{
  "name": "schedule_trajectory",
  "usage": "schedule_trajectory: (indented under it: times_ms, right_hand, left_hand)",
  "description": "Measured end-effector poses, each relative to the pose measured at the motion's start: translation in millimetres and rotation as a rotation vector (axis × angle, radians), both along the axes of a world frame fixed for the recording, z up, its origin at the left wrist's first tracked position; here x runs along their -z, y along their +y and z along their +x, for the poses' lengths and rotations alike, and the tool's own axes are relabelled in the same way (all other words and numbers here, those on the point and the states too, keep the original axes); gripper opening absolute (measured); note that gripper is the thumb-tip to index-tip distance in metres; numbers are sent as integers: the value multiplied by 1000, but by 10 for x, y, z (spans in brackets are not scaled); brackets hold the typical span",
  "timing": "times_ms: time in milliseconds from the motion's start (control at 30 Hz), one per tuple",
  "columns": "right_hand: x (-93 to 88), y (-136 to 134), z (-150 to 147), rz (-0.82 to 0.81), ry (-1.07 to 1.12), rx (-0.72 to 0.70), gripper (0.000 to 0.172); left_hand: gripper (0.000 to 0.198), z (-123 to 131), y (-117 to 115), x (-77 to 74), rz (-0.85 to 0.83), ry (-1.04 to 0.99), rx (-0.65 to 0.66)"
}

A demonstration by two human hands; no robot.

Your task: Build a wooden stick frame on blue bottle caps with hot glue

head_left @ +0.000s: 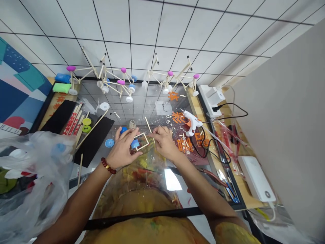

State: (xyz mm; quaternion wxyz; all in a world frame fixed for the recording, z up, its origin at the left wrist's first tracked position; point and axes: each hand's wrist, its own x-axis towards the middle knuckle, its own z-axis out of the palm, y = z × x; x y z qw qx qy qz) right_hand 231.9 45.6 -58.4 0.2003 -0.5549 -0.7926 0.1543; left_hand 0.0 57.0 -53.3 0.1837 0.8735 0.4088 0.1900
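Near the middle of the glass tabletop, my left hand [124, 147] steadies a small rectangular frame of thin wooden sticks [144, 143] between thumb and fingers. A blue piece [135, 144] shows at the frame's left side; how it is joined is unclear. My right hand [164, 140] is closed, its fingertips pinching a thin pale wooden stick [147, 123] beside the frame's right edge. Left of my left hand lies a blue bottle cap [109, 143]. Another blue round object [123, 130] is partly covered by my left fingers.
A white glue gun [192, 122] lies at right, its black cord trailing. Stick models with caps [122, 82] stand along the back. Wooden sticks [76, 117] and black sheets [98, 137] are at left, beside a plastic bag [40, 189]. Pliers [212, 176] and a power strip [209, 98] are right.
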Motion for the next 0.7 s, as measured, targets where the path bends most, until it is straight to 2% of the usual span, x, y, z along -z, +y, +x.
schedule_trajectory:
  times_ms: [700]
  right_hand:
    - [29, 10, -73, -11, 23, 8, 47]
  left_hand:
    - [91, 42, 29, -28, -55, 22, 8]
